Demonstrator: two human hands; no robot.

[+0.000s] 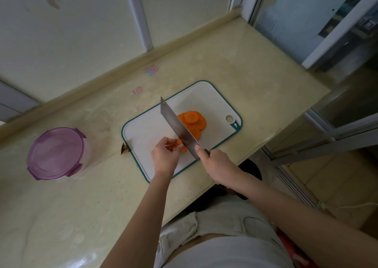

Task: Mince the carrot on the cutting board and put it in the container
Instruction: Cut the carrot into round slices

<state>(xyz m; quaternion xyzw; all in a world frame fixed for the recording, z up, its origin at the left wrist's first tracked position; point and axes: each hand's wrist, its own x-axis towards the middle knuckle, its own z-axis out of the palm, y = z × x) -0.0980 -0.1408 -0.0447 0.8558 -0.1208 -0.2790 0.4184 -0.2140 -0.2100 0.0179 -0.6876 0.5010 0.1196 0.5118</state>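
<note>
A white cutting board (pixel 212 99) with a teal rim lies on the beige counter. Orange carrot slices (pixel 193 121) sit overlapped in a pile on its middle. My right hand (pixel 214 163) grips the handle of a cleaver (pixel 177 126), whose blade slants across the board over the near edge of the slices. My left hand (pixel 165 154) holds a small carrot piece (pixel 183 148) with curled fingers, right beside the blade. A round container (pixel 56 154) with a purple clip-on lid stands on the counter, far left of the board, lid on.
A small brown scrap (pixel 125 149) lies at the board's left edge. The counter (pixel 81 206) ends at a raised back lip by the wall, and its right edge drops off beside a sliding glass door (pixel 319 22). Small pink and blue marks (pixel 151 70) show near the back.
</note>
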